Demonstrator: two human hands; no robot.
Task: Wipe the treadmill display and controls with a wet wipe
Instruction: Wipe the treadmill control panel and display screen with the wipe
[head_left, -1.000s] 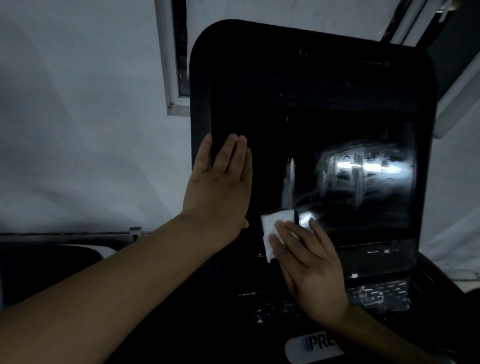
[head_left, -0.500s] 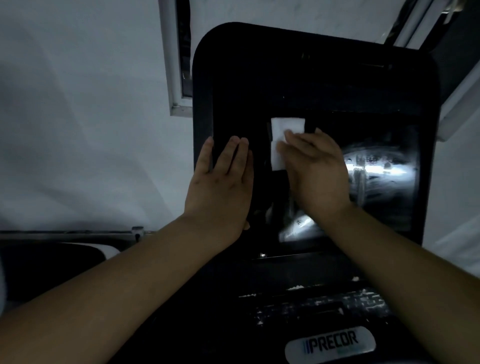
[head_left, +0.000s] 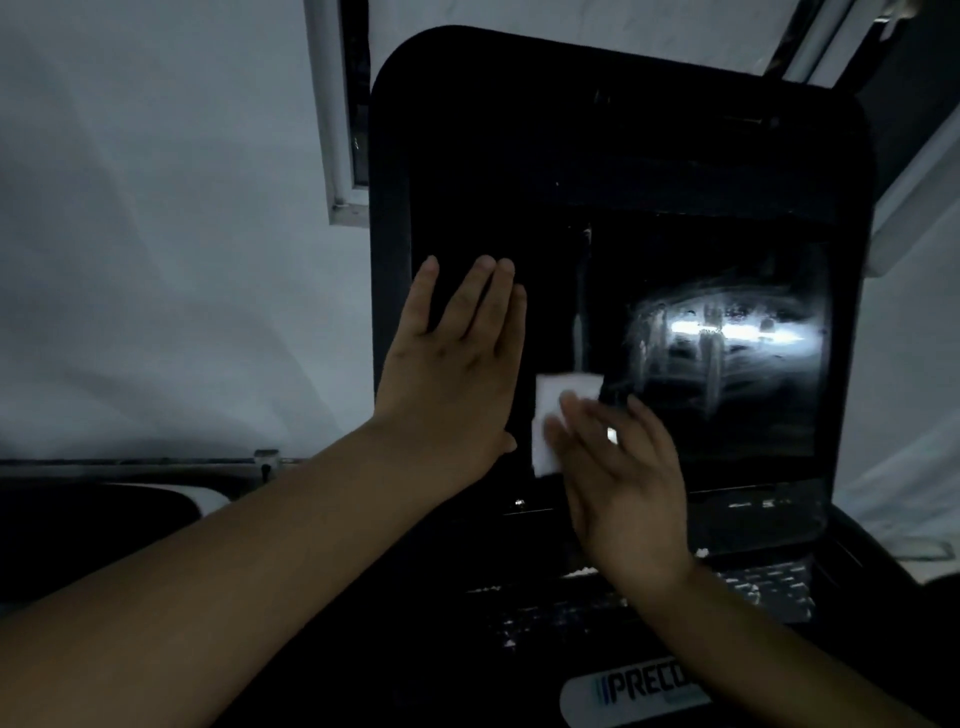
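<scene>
The black treadmill display (head_left: 623, 171) fills the middle of the view, its glass showing wet smears and a bright reflection on the right. My left hand (head_left: 452, 364) lies flat against the display's left side, fingers apart. My right hand (head_left: 623, 478) presses a white wet wipe (head_left: 553, 410) against the lower left of the glass, fingers flat over it, slightly blurred. Below the display sits the dark control panel (head_left: 769, 587) with rows of buttons, and a PRECOR logo plate (head_left: 634, 693) under my right forearm.
A pale wall (head_left: 156, 260) stands behind the console on the left. A white window frame (head_left: 332, 130) runs down behind the display's upper left corner. A dark rail (head_left: 130, 467) crosses at the left.
My right hand has swept the wipe from the lower screen up to the upper left and back down to the lower left. My left hand has stayed flat on the display.
</scene>
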